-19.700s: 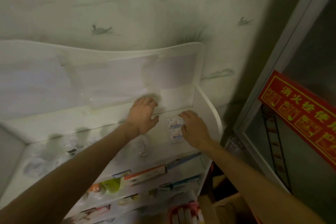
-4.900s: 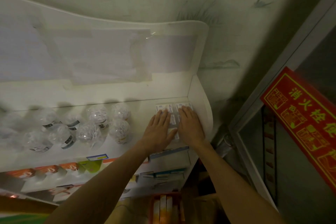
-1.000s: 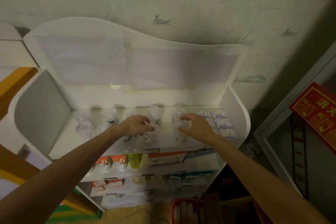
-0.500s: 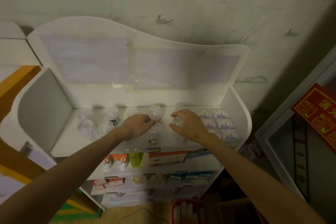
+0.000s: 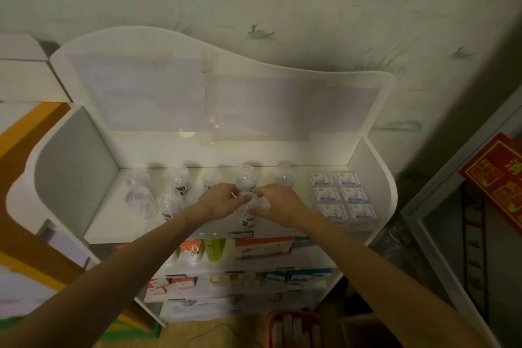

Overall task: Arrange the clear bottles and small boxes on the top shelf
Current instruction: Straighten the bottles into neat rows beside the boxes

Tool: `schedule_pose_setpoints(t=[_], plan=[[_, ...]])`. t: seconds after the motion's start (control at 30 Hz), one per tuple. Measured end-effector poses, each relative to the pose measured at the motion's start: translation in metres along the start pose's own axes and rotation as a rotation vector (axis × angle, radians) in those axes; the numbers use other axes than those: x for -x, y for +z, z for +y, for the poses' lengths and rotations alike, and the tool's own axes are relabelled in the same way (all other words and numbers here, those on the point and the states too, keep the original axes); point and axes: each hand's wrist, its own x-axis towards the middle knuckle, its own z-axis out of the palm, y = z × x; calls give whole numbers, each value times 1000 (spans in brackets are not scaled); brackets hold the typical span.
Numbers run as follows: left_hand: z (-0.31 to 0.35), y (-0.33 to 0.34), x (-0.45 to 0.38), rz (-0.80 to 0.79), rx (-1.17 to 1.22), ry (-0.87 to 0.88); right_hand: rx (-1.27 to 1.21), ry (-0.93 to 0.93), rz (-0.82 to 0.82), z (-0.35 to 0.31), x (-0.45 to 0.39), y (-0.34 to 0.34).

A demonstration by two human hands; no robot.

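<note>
Several clear bottles stand in two rows on the white top shelf (image 5: 113,223); one in the back row (image 5: 247,176) rises just behind my hands. At the shelf's right end, small white boxes (image 5: 342,195) lie flat in a neat two-column grid. My left hand (image 5: 220,202) and my right hand (image 5: 278,202) meet at the shelf's front middle, both closed around one clear bottle (image 5: 246,213) with a dark label. My fingers hide most of that bottle.
The shelf unit has a tall wavy back panel (image 5: 226,93) and raised side walls (image 5: 73,167). Lower shelves hold colourful boxes (image 5: 262,246). A red sign (image 5: 500,178) hangs on a glass door at right. A red basket (image 5: 291,328) sits on the floor.
Over the last second both hands have drawn together at the front middle of the shelf and closed around a single bottle. The boxes at the right have stayed put.
</note>
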Motion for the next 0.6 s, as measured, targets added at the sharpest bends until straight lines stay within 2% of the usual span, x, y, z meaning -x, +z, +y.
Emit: schedule_pose_setpoints(t=[0.1,0.23,0.33,0.43,0.6], plan=[[-2,-5,0,20,-54,-1,-15,18,-11,2,0,1],[-7,-23,-5,167,-66,7,10,47,2,7,0,-4],[-10,-39,-13,251,-102,8,-9,74,112,8,-8,-12],[-8,-50,-24,240,-170,27,-47,135,207,10,-30,-20],[-1,-47,-42,198,-262,72,84,160,62,12,-71,-22]])
